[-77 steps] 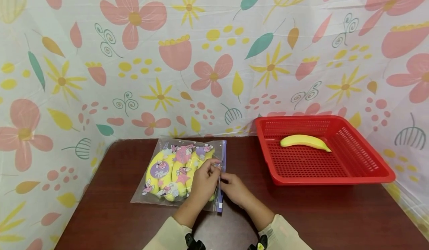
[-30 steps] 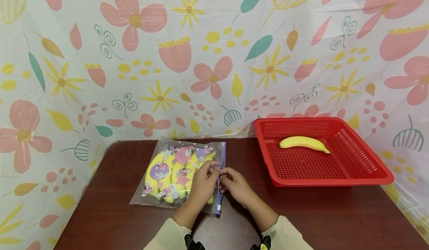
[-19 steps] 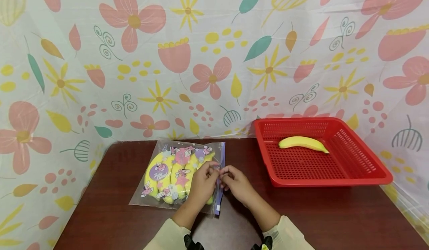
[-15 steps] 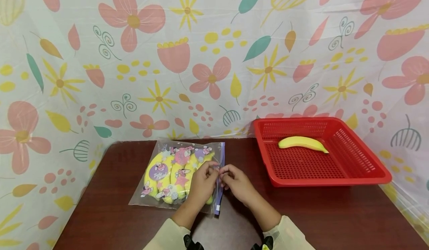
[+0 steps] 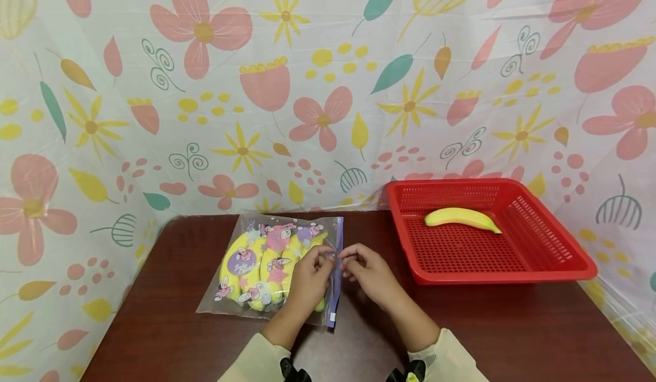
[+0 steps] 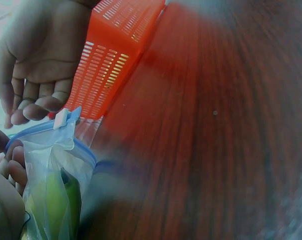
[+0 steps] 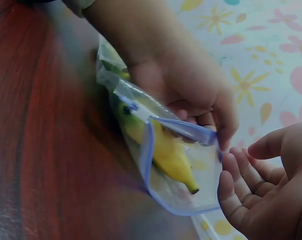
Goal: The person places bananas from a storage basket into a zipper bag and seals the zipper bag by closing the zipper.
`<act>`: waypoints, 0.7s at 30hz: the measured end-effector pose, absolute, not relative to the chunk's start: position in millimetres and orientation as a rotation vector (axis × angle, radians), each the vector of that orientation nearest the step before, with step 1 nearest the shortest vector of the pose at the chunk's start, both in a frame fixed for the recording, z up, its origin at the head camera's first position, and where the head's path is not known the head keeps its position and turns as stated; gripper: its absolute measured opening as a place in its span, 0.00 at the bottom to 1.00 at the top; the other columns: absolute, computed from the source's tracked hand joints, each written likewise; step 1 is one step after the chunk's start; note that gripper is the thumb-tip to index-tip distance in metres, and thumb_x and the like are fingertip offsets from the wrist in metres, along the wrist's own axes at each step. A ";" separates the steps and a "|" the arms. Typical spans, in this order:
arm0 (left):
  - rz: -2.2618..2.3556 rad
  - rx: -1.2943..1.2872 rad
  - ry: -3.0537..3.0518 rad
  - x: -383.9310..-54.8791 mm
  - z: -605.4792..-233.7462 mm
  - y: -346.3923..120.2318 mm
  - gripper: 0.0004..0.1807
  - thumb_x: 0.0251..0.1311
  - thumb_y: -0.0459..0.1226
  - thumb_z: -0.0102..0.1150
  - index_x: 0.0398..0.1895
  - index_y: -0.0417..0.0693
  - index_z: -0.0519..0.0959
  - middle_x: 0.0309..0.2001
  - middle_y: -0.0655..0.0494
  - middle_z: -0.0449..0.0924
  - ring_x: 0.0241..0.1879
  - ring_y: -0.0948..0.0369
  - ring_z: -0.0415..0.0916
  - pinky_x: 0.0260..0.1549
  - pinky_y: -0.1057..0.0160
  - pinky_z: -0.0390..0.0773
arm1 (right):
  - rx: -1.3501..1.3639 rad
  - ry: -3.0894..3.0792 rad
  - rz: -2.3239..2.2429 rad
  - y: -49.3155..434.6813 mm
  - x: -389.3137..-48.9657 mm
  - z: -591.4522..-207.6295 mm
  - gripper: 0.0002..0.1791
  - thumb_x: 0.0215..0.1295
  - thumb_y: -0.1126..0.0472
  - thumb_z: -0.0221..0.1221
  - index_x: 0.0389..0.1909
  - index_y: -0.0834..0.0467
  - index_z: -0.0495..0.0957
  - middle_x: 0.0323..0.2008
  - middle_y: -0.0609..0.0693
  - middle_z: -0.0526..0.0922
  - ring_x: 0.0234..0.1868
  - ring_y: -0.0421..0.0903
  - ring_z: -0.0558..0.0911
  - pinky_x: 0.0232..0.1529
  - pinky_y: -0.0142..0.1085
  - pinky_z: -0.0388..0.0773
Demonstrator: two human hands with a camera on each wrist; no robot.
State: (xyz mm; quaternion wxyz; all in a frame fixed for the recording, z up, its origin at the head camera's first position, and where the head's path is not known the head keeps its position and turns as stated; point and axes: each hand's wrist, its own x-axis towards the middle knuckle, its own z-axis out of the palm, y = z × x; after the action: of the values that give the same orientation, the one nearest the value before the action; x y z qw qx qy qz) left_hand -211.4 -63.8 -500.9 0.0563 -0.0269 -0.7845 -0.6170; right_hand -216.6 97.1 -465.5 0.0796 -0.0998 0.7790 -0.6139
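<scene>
A clear zip bag (image 5: 212, 301) with cartoon prints and a purple zip strip (image 5: 336, 291) lies on the table, several bananas (image 5: 225, 274) inside. My left hand (image 5: 310, 276) reaches over the bag and pinches its upper edge at the mouth. Seen from the right wrist, the mouth gapes and a banana (image 7: 171, 157) points out toward it. My right hand (image 5: 374, 274) is just right of the strip, fingers loosely bent with nothing between them, fingertips close to the edge. The white zip slider (image 6: 61, 119) sits at the strip's near end.
At the right stands a red perforated basket (image 5: 504, 276) with one banana (image 5: 461, 218) in it. A brown wooden table (image 5: 179, 342) carries everything. Behind and at the sides hangs a flower-printed cloth (image 5: 328, 40).
My right hand first went up along the strip with fingertips at the edge, then loosened and drew slightly right. My left hand keeps its pinch; the bag barely shifts.
</scene>
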 end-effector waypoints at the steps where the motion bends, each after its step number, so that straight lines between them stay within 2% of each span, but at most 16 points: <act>1: -1.874 -0.081 -2.379 -211.2 -500.6 -63.7 0.10 0.70 0.36 0.55 0.50 0.54 0.82 0.21 0.58 0.73 0.15 0.67 0.69 0.16 0.69 0.71 | -0.290 2.336 -1.836 97.7 -216.1 -463.7 0.10 0.70 0.69 0.52 0.48 0.67 0.77 0.40 0.67 0.82 0.37 0.51 0.83 0.40 0.42 0.83; 9: -1.897 -0.080 -2.358 -211.0 -501.3 -62.4 0.10 0.69 0.35 0.57 0.50 0.49 0.82 0.22 0.56 0.73 0.15 0.68 0.69 0.17 0.70 0.72 | -0.326 2.383 -1.801 107.9 -215.2 -453.0 0.12 0.73 0.65 0.53 0.52 0.64 0.78 0.45 0.64 0.84 0.47 0.58 0.84 0.47 0.46 0.84; 17: -1.860 -0.085 -2.378 -211.3 -500.9 -61.9 0.11 0.69 0.35 0.56 0.51 0.46 0.82 0.21 0.55 0.73 0.15 0.68 0.69 0.16 0.70 0.71 | -0.367 2.414 -1.797 119.9 -215.9 -439.5 0.13 0.75 0.61 0.54 0.55 0.57 0.79 0.52 0.58 0.85 0.51 0.54 0.83 0.54 0.51 0.82; 21: -1.851 -0.095 -2.379 -211.5 -501.4 -62.4 0.11 0.70 0.36 0.56 0.52 0.46 0.82 0.20 0.57 0.73 0.14 0.68 0.69 0.16 0.69 0.72 | -0.384 2.455 -1.808 125.8 -217.0 -432.4 0.12 0.75 0.61 0.54 0.55 0.55 0.79 0.51 0.56 0.86 0.52 0.55 0.84 0.53 0.47 0.83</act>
State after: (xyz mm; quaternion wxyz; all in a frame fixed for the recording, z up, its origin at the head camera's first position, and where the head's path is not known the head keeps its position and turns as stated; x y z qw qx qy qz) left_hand -211.5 -62.4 -501.4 0.0628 -0.0314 -0.7873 -0.6126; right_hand -217.0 125.8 -432.4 0.0341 -0.1249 0.7984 -0.5880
